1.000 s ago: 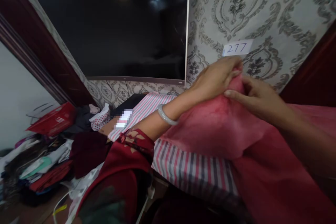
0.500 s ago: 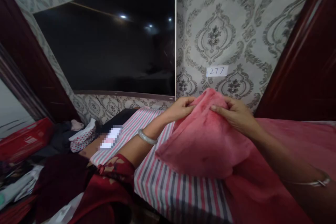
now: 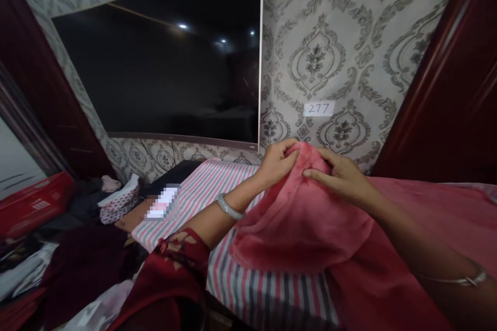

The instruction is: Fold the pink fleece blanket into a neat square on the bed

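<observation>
A pink plush blanket [image 3: 306,232] is bunched up into a peak between my two hands, and its lower folds hang over a striped cloth [image 3: 267,289]. My left hand [image 3: 277,163], with a pale bangle on the wrist, pinches the left side of the peak. From the other side my right hand [image 3: 337,173] grips the same peak, its thumb pressed on the front of the fabric. The fingers behind the peak are partly hidden. More pink fabric spreads to the right under my right forearm.
A large dark television [image 3: 166,72] hangs on the patterned wall, with a paper label [image 3: 319,108] reading 277 beside it. At the left lie a red box [image 3: 37,207], a dotted cloth item [image 3: 119,201] and piled dark clothes [image 3: 81,269]. A blurred-out item [image 3: 163,201] rests on the striped cloth.
Both hands have shifted slightly left and closer together. The blanket's peak between them is narrower and a little lower, and its left flap has folded inward.
</observation>
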The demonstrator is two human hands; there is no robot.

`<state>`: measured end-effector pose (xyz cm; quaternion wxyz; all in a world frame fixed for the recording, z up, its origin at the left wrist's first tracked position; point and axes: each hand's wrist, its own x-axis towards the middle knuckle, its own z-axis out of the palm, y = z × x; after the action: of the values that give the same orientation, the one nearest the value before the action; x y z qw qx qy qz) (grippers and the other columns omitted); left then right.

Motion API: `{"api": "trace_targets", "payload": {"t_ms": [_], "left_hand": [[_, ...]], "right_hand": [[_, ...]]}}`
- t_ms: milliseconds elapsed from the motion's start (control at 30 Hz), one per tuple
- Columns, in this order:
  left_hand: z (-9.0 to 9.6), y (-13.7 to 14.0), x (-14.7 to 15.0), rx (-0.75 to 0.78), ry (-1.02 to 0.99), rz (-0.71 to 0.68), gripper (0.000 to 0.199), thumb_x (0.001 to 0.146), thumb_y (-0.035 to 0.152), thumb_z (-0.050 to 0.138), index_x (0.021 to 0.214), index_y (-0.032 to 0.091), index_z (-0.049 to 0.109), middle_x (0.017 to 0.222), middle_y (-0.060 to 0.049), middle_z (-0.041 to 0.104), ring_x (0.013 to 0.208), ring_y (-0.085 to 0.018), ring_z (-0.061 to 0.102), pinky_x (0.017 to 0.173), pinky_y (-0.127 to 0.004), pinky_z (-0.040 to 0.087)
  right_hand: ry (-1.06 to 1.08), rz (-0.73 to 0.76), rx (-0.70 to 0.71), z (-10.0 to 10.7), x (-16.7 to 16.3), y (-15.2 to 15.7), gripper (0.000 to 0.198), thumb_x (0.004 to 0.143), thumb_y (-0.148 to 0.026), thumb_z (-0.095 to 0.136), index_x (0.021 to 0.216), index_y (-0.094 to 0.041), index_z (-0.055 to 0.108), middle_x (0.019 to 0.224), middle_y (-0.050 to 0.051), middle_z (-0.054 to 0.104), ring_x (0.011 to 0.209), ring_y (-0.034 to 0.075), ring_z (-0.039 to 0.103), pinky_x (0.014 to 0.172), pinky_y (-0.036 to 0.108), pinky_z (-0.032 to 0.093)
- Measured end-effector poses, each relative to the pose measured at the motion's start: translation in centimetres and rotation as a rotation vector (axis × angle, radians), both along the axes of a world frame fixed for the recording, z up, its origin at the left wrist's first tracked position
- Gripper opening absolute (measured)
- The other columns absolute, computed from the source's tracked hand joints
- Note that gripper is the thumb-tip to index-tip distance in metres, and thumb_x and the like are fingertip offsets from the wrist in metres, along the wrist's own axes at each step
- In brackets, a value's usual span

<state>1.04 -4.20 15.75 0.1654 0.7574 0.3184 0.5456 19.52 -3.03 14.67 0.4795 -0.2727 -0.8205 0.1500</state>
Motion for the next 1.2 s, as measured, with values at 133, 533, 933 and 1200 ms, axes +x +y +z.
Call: {"api": "trace_targets", "payload": {"t_ms": [133,533,933,1200], "left_hand": [[-0.2,0.4,-0.5,-0.016,0.036,-0.017,0.011,0.088,0.028,0.056,0.081,0.020,0.055,0.078,0.003,0.055,0.078,-0.015,0.053,0.076,-0.027,0.043],[-8.9,-4.4,-7.4,-0.085,0.086,-0.007,0.045,0.093,0.062,0.055,0.118,0.025,0.057,0.120,-0.010,0.061,0.116,-0.029,0.057,0.104,-0.042,0.044],[-13.9,-4.3,-5.9,-0.115,0.235,0.168,0.013,0.090,0.028,0.058,0.080,0.022,0.054,0.085,-0.003,0.049,0.083,-0.020,0.051,0.076,-0.032,0.044],[-10.2,-3.7,-6.2,-0.244,0.108,0.069,0.015,0.081,0.032,0.061,0.076,0.021,0.053,0.075,0.002,0.052,0.070,-0.015,0.047,0.068,-0.028,0.039]], "right_hand": [[0.012,-0.148,0.000,0.2,-0.3,-0.3,0.024,0.081,-0.048,0.062,0.080,-0.024,0.068,0.070,0.001,0.064,0.066,0.022,0.058,0.064,0.034,0.045],[0.238,-0.477,0.101,5.0,2.1,0.4,0.024,0.073,-0.039,0.069,0.065,-0.020,0.057,0.059,-0.004,0.044,0.059,0.013,0.039,0.056,0.029,0.032],[0.143,-0.732,0.180,7.6,4.5,0.5,0.023,0.084,-0.031,0.074,0.070,-0.014,0.065,0.062,-0.004,0.040,0.060,0.009,0.033,0.057,0.031,0.030],[0.043,-0.952,0.247,9.2,9.0,0.3,0.046,0.090,-0.058,0.069,0.073,-0.016,0.063,0.065,-0.002,0.051,0.055,0.006,0.030,0.053,0.032,0.026]]}}
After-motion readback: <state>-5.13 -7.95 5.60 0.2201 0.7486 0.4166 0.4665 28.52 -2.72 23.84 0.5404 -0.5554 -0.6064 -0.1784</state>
